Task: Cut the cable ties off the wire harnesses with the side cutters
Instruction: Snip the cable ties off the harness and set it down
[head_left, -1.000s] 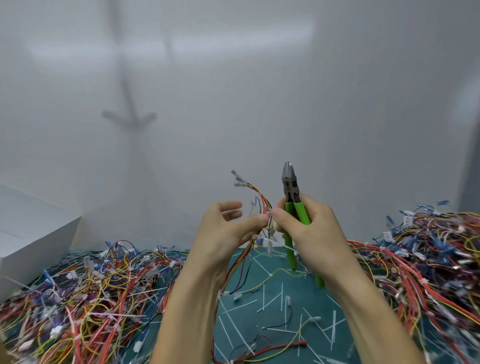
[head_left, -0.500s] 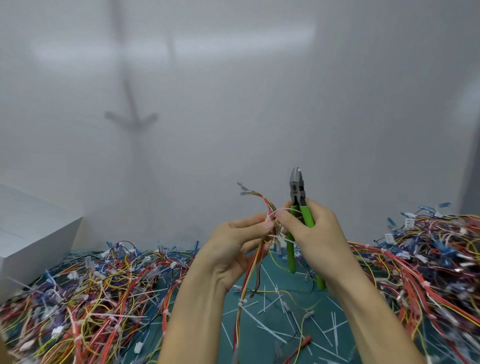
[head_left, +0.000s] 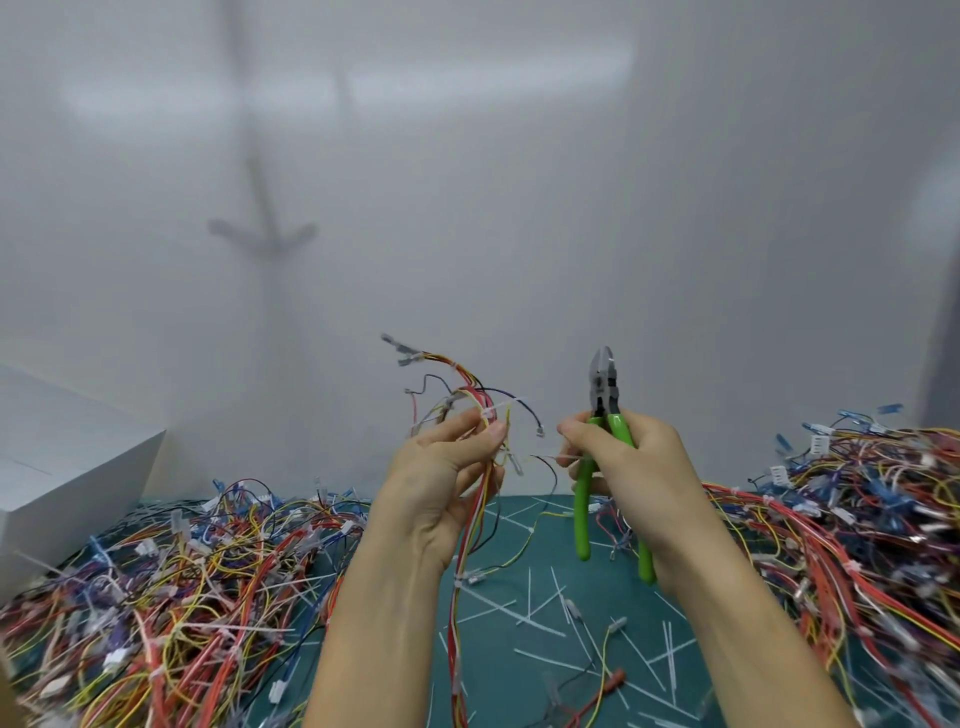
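Note:
My left hand (head_left: 441, 478) pinches a wire harness (head_left: 470, 395) of red, yellow and black wires, held up above the mat. A white cable tie (head_left: 501, 406) still sits on the harness just above my fingers. My right hand (head_left: 631, 467) grips the green-handled side cutters (head_left: 602, 410), jaws pointing up and almost closed. Its thumb and forefinger also pinch a thin white cut cable tie (head_left: 563, 457). A hand's width of air separates the two hands.
Cut white ties litter the green cutting mat (head_left: 675, 613). A big tangle of harnesses (head_left: 171, 597) lies on the left and another pile (head_left: 857, 519) on the right. A white box (head_left: 62, 467) stands at the far left. A white wall rises behind.
The hands, touching at the harness before, have drawn apart. My right hand moved right with the cutters and a white tie. My left hand stayed with the harness.

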